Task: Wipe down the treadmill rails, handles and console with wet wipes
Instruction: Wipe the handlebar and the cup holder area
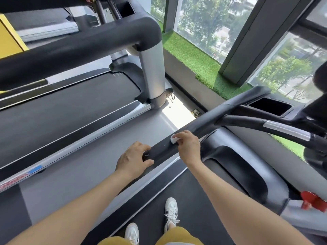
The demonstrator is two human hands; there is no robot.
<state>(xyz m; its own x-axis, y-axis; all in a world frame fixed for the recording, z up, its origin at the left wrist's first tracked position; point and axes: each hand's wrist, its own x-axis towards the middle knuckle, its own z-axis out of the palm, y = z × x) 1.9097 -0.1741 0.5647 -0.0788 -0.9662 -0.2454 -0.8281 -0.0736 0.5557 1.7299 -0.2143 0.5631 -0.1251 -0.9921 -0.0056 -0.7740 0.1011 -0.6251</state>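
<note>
Nearest, two white shoes (170, 213) stand on the dark belt (194, 191), and yellow shorts (169, 236) are cut off by the bottom edge. Both bare forearms reach forward to the left rail (162, 151) of the treadmill, a black padded bar that runs up and to the right.

The left hand (133, 160) grips the near end of the rail, fingers curled over its top and thumb below. Small white marks on the rail beside the fingertips are too small to read.

Just beyond, the right hand (188, 147) holds a wipe (174, 139) against the rail's top. The wipe is white, crumpled to a small wad, and mostly hidden under the fingers; only its left edge shows. It looks pinched between thumb and fingers, though the grip itself is covered.

Farther along, the rail meets the console (283, 110), dark, with a rectangular cup well; its right part is cut off by the frame edge. A chrome-banded handle (283, 129) branches below it. A red clip (311, 200) sits at the right edge.

Across the grey floor (88, 156) stands a second treadmill (70, 106), its own rail blurred at top left. Behind lie green turf (192, 55) and windows (212, 23) with trees outside.
</note>
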